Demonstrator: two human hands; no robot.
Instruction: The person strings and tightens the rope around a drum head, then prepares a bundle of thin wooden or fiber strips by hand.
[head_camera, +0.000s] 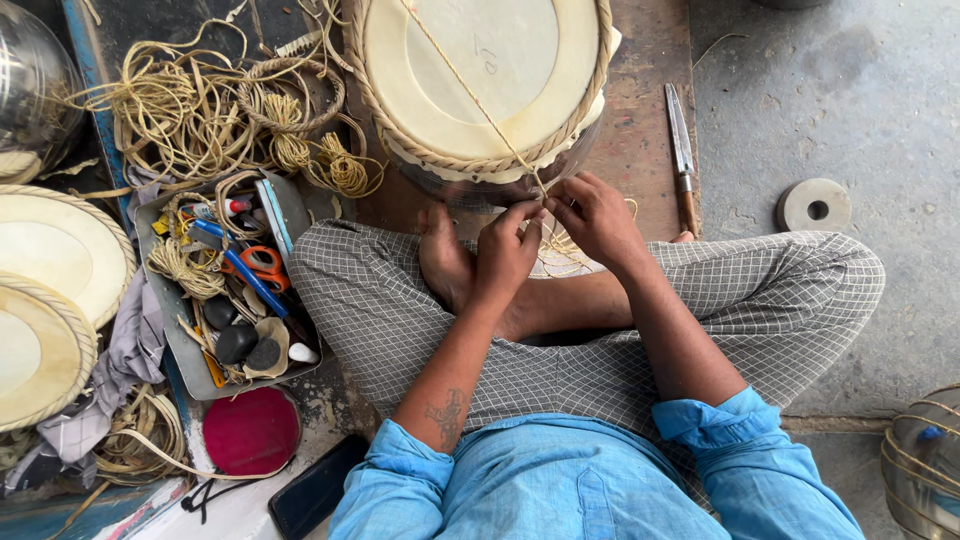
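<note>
A round drum (470, 70) with a cream skin head and a braided cord rim stands in front of my crossed legs. A thin tan cord (470, 95) runs across the skin down to the near rim. My left hand (505, 250) and my right hand (595, 215) are pressed close together at that rim, both pinching the cord where it meets the braid. My bare foot (445, 260) rests just left of my left hand.
A metal tray (170, 335) at left holds scissors (255, 265), pens, stones and cord scraps. Loose cord coils (200, 110) lie behind it. Two drum skins (50, 300) sit far left. A knife (682, 150), a stone ring (814, 205), a red lid (252, 430) and a phone (315, 490) lie nearby.
</note>
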